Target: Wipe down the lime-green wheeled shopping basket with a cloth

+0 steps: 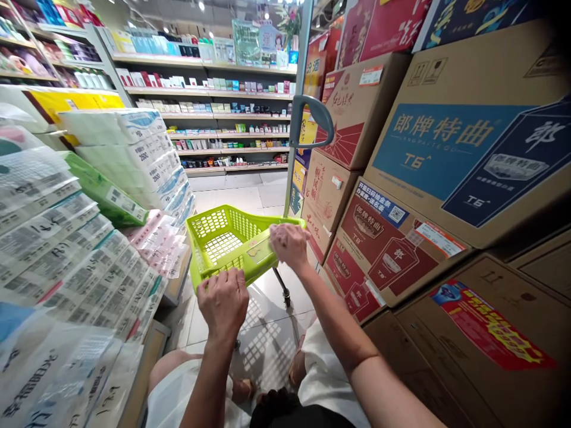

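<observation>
From the head view, the green cart (261, 254) stands on the pale tiled floor (267, 196), in an aisle just in front of the person. The left grip (223, 300) is curled closed over the near edge of the cart, toward its left end; the right grip (289, 245) is closed over the right end, its fingertips blurred. Light through the basket throws a dotted pattern on the tiles, close to the person's sandals (243, 389).

On the left, wrapped packs (84, 238) are piled on a low platform (151, 348), a green pack (107, 193) lying tilted among them. On the right, printed boxes (379, 238) rise in a tall stack, and beside it an upright post carries a grey loop handle (329, 125). Across the back, shelves (209, 92) hold rows of small goods, with flowers (289, 24) above and small lights (201, 6) in the ceiling.
</observation>
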A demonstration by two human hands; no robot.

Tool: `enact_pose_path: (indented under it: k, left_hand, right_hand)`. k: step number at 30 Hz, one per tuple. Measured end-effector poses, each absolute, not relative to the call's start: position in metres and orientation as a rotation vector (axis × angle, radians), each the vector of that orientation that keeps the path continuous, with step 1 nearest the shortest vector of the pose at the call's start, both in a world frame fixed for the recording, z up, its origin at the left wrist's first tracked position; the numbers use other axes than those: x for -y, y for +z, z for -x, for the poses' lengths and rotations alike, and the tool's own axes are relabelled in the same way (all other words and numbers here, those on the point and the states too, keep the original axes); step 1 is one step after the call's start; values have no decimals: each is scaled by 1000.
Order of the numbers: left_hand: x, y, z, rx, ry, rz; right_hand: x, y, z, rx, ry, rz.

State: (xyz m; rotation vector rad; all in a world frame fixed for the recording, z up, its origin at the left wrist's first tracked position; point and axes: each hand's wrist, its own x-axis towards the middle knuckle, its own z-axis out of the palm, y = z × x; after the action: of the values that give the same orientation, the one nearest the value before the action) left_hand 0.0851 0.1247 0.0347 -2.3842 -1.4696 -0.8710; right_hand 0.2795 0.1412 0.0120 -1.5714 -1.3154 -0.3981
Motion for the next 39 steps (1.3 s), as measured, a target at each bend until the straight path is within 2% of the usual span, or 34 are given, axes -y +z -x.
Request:
enact_pose_path:
  k: [2,7,13,17,19,23,27,31,36,39]
  left_hand:
    - [-122,33,-89,1476,-859,2369]
    - [-115,29,-94,1481,-851,2375]
    - [-108,23,-94,1329,-1014,2403]
    - [-106,18,-96,1274,-1126,2359]
    - [-107,18,-95,1271,-1115,2390]
    - [-110,23,-88,1250,-1044,2524]
    - [-117,24,-83,1279,-1097,2411]
    - [-124,21,-78,1328,-1109,2357]
    - [-123,26,-82,1321,-1070,2435]
    - [-121,28,-90,1322,-1039,2407]
  right_hand:
    - [-146,17,-281,1237,-404,1643]
    - [-150,29,-276,1639,-271,1521]
    - [-166,55,-287,1523,-41,1950]
    - [-170,64,-265,1979,-29,1728]
    - [-174,69,-270,2019,44,1752]
    - [-174,68,-287,1654,75,1958]
    - [-142,40,-256,1548,-159,1702]
    - [-132,18,-253,1570,-210,1329]
    - [-159,20,-304,1100,-138,1486]
    - [-151,11,-278,878,-149,1479]
